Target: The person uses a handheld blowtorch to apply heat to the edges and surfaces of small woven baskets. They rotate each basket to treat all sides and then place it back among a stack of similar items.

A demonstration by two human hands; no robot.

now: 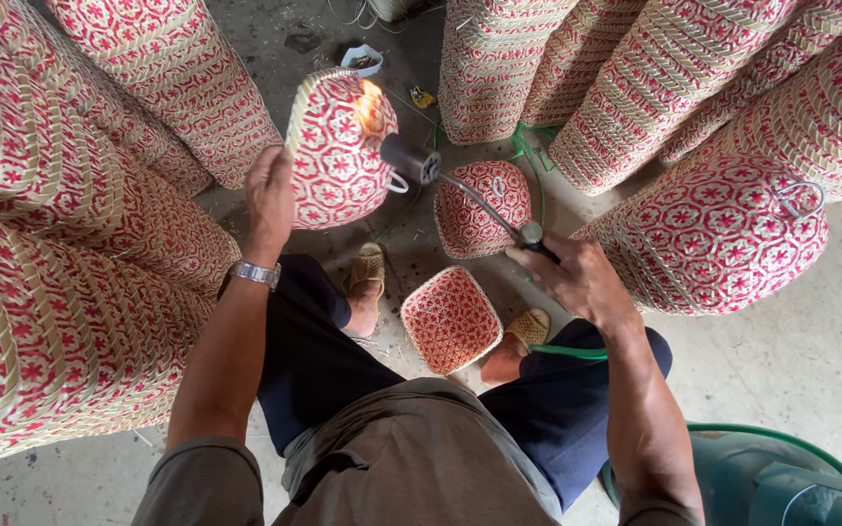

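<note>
Around the seated person, on the grey concrete floor point(811, 360), tall stacks of red-and-cream woven baskets point(51, 244) stand, and two smaller ones point(452, 319) lie between the feet, whether finished I cannot tell. Above the knees, the left hand point(270, 195) grips the rim of a red-patterned woven basket point(338, 156) while the right hand point(577, 278) is closed round a metal gas torch point(460, 190), its flame point(370, 105) licking the upper edge; judging by this, singeing of this one is mid-way.

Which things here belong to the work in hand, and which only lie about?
In use:
left hand
held basket
right hand
gas torch
flame
green hose

Lying about:
two small baskets on the floor
stacked baskets
handled basket
</note>
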